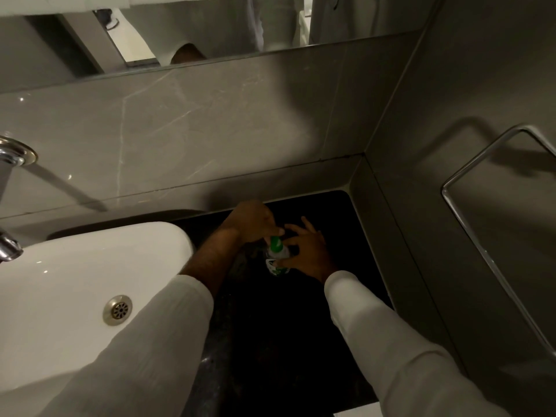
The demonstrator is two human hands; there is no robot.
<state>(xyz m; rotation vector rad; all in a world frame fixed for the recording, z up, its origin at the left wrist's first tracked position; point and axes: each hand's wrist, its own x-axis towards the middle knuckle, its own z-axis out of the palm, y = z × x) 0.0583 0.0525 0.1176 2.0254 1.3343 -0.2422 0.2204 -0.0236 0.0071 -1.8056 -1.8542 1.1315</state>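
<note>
A small bottle [276, 256] with a green top and a green-and-white label stands on the black counter [279, 332] near the back corner. My left hand [252, 219] curls over the bottle's green top from the left. My right hand [305, 251] grips the bottle's body from the right, with its fingers spread around it. Both arms wear white sleeves. The lower part of the bottle is dim and partly hidden by my right hand.
A white sink basin [90, 266] with a metal drain [117, 310] lies to the left. A chrome tap [9, 164] sticks out at the far left. Grey tiled walls close the back and right, where a metal towel bar [469, 212] hangs. A mirror [180, 31] runs above.
</note>
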